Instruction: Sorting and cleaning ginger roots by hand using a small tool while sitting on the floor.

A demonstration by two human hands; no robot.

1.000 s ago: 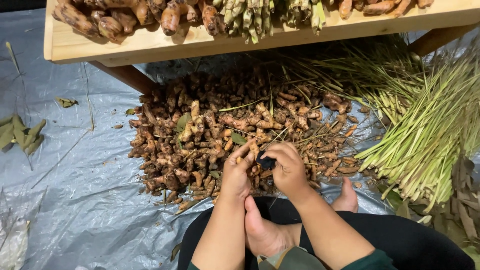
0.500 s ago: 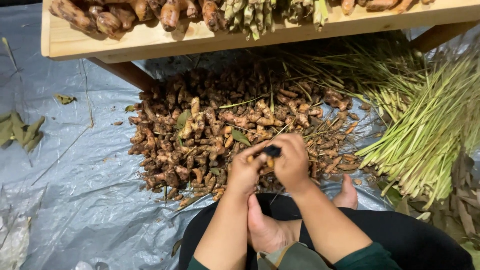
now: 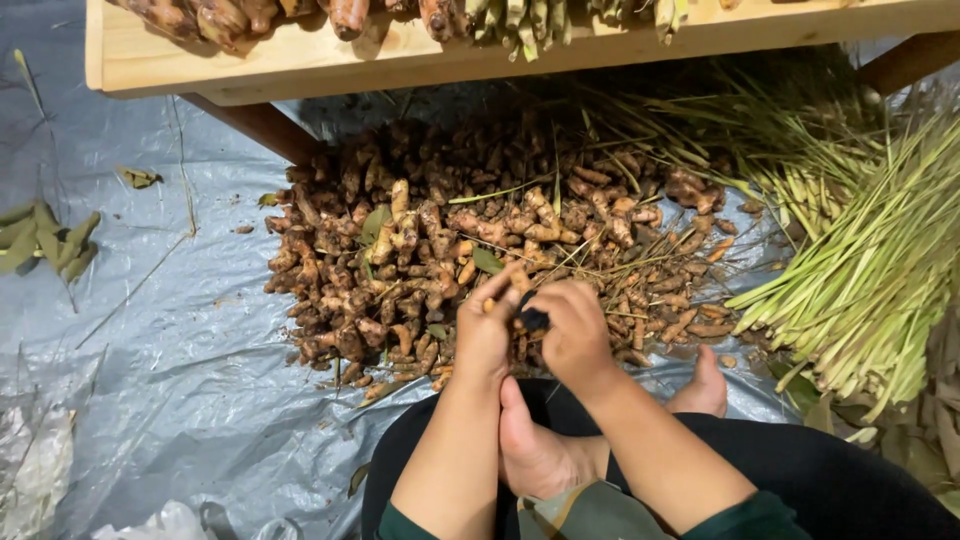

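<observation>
A: Both hands are in, right over the near edge of the root pile [image 3: 450, 240]. The left hand [image 3: 487, 335] is curled shut around a small orange-brown root [image 3: 491, 300], thumb and fingers pinching it at the top.

B: And the right hand [image 3: 578, 335] sits just beside it, almost knuckle to knuckle, closed on something small and dark [image 3: 534, 321]. Could be a short knife handle, but it's too small to call from up here.

A: Fair. The dark piece sits right between the two hands, touching the root end, I'd say.

B: The pile itself spreads across a grey plastic sheet [image 3: 170, 340], knobbly brown pieces with bits of leaf and stalk mixed in.

A: To the right, a big bundle of long green stalks [image 3: 870, 260] lies fanned out, its cut ends close to the pile.

B: Above, a pale wooden tabletop [image 3: 300, 65] crosses the view, more roots lined along it, one brown leg [image 3: 260, 125] slanting down behind the heap.

A: The person sits cross-legged, a bare foot [image 3: 535, 455] tucked between the forearms, another foot [image 3: 702, 385] peeking out by the right arm.

B: A few loose green leaves [image 3: 45, 240] lie far left on the sheet.
</observation>
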